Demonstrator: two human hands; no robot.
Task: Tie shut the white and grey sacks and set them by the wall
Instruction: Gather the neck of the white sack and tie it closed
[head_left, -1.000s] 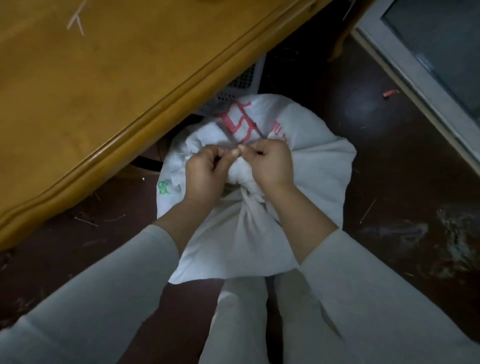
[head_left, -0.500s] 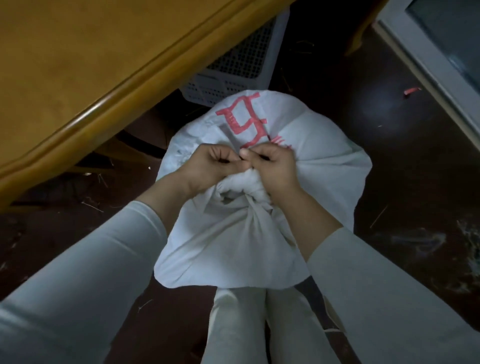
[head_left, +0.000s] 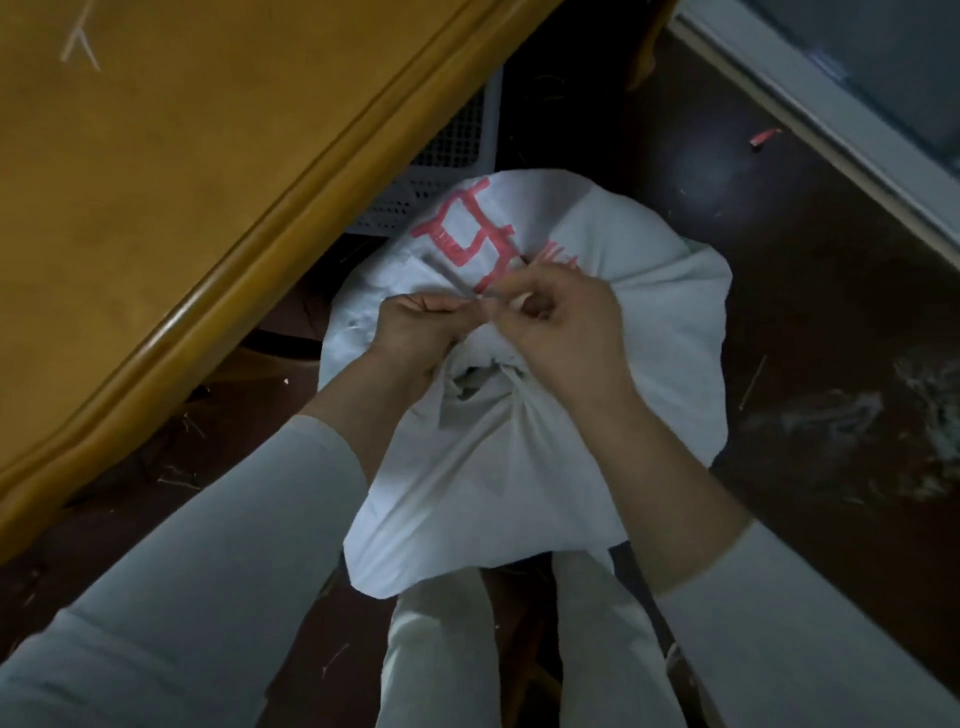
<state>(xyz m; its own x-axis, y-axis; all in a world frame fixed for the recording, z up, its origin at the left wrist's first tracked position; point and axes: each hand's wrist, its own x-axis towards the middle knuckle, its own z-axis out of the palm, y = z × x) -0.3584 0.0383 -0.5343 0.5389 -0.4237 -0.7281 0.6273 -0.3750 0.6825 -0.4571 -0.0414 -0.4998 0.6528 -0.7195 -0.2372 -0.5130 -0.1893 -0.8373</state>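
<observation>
Head view, the only one on hand.

On the dark floor (head_left: 779, 322): white sack (head_left: 519, 467), upright, close in front of the legs (head_left: 441, 649). Far side sits just beside a white perforated basket (head_left: 447, 156) tucked under the edge of the wooden table (head_left: 156, 208); contact cannot be told. Mouth gathered into a puckered neck (head_left: 488, 376) at the top middle of the sack. Small dark gap shows in the pucker, so closure judged incomplete.

Fingers of left hand (head_left: 415, 332) curled, pinching a thin pale cord (head_left: 457, 283) that runs up and away over the cloth toward the red print. Fingers of right hand (head_left: 566, 332) curled as well, thumb and forefinger nipping what looks like the other end. Fingertips of the two hands touch, over the far side of the neck.

Key relation: neck lies just below and nearward of both hands, between the wrists, neither hand clearly nearer. Long axis of the sack roughly vertical, pointing up at the camera. Step judged: knotting. Next pull likely sideways, outward to each side across the neck.

Writing: one large red character (head_left: 467, 234) on the far shoulder of the sack, creased, not read with confidence. Smaller red marks beside it, partly under the right hand, illegible. No brand seen.

No grey sack in view. Pale frame (head_left: 831, 109) along the far right edge of the floor, well apart from the sack; wall or door, cannot tell.
</observation>
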